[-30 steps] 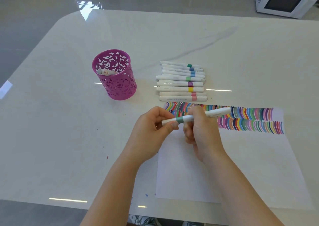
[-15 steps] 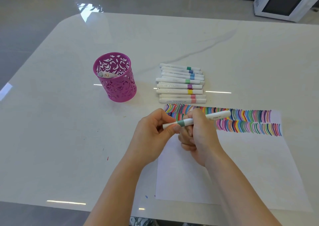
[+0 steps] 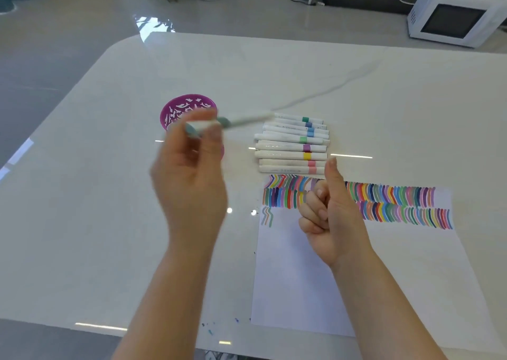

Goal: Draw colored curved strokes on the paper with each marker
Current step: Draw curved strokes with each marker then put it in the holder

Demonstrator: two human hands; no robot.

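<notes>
On the glossy white marble tabletop (image 3: 109, 195), mid-frame, the left hand (image 3: 189, 184) has its grip pinching a blurred teal-banded white marker (image 3: 241, 120) before the purple perforated cup (image 3: 189, 107). The right hand (image 3: 334, 222), grip clenched empty with thumb up, hovers over the stroke-covered white paper (image 3: 301, 277). A white microwave (image 3: 455, 21) sits upper right, with grey glossy floor (image 3: 68, 30) upper left.

I get one feed: head-worn wide-angle camera, facing forward and down over table (image 3: 109, 222). Forearms enter at bottom edge, close to lens. Left hand (image 3: 189, 184) and right hand (image 3: 334, 222) sit mid-frame. Floor (image 3: 68, 43) and microwave (image 3: 452, 21) lie beyond table's far edge, along top of frame.
</notes>
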